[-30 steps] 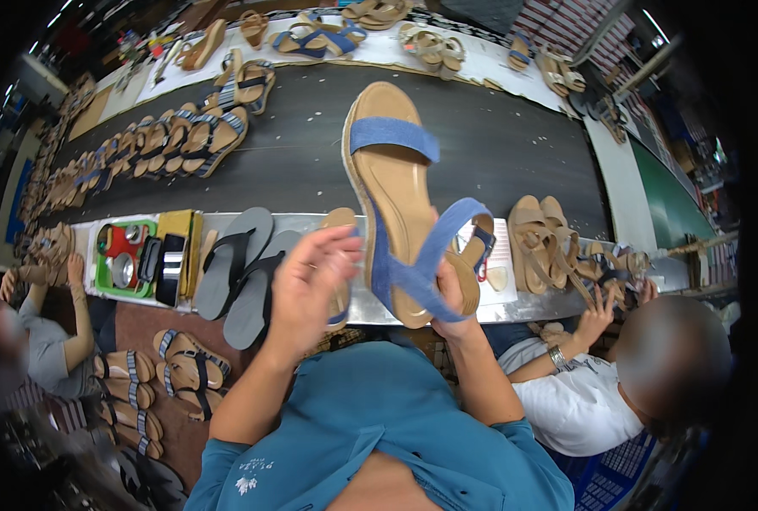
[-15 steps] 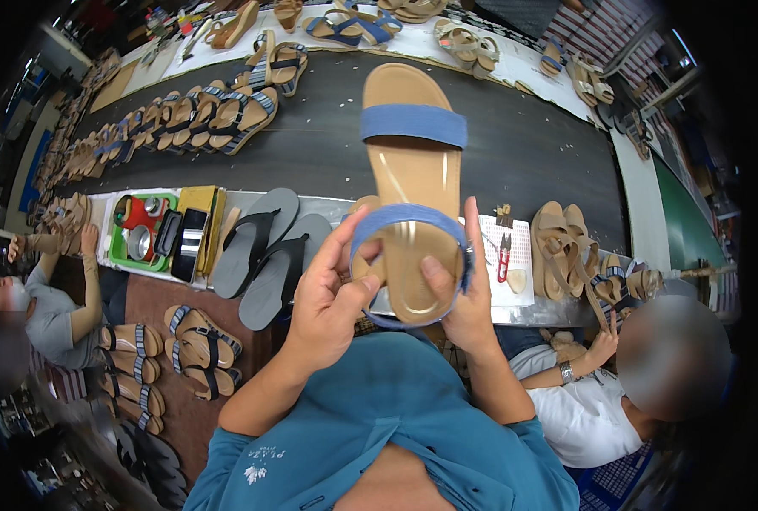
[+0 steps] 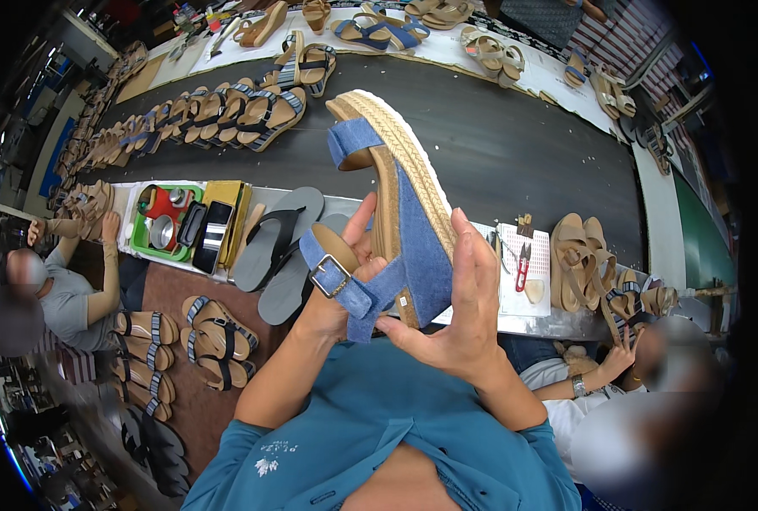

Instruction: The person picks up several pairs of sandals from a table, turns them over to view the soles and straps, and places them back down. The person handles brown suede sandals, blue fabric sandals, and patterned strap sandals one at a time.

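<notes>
A blue denim wedge sandal [image 3: 421, 247] with a tan footbed, a braided rope edge and a white sole stands on its side between my hands, toe pointing away. My left hand [image 3: 323, 311] is closed on its inner side, behind the buckled ankle strap [image 3: 332, 274], which partly hides the fingers. At the heel, my right hand [image 3: 472, 311] holds the sandal between its thumb and its long, nearly straight fingers, which lie along the sole side. The silver buckle faces left.
A dark conveyor belt [image 3: 515, 128] runs across ahead, with a row of striped sandals [image 3: 225, 115] at left. Nearby are a green tray [image 3: 145, 230], grey flip-flops [image 3: 281, 238], red-handled snips [image 3: 523, 266] and tan sandals [image 3: 570, 260]. People sit on both sides.
The sandal has turned from footbed facing me onto its side, showing its wedge and rope edge. My right hand has shifted from the footbed to the heel and sole side.
</notes>
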`<action>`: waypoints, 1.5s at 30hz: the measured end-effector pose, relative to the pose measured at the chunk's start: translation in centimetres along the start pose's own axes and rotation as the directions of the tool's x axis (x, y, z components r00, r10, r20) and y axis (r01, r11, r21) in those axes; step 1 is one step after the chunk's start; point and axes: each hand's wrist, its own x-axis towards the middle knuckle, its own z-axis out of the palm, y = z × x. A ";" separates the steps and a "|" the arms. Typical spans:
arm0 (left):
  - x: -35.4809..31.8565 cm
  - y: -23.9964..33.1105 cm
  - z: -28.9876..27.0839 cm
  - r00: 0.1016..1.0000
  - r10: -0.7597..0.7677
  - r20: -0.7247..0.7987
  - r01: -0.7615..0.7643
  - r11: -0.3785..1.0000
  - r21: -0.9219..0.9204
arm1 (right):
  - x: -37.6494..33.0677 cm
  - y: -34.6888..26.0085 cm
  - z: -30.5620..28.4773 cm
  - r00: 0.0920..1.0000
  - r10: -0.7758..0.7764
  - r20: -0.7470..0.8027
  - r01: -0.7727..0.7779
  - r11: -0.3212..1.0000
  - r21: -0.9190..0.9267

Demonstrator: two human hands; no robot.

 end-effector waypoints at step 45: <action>-2.5 0.8 0.2 0.976 -0.165 -0.144 0.166 0.986 -0.009 | -2.3 0.3 -0.4 0.955 0.287 -0.073 -0.252 0.917 0.310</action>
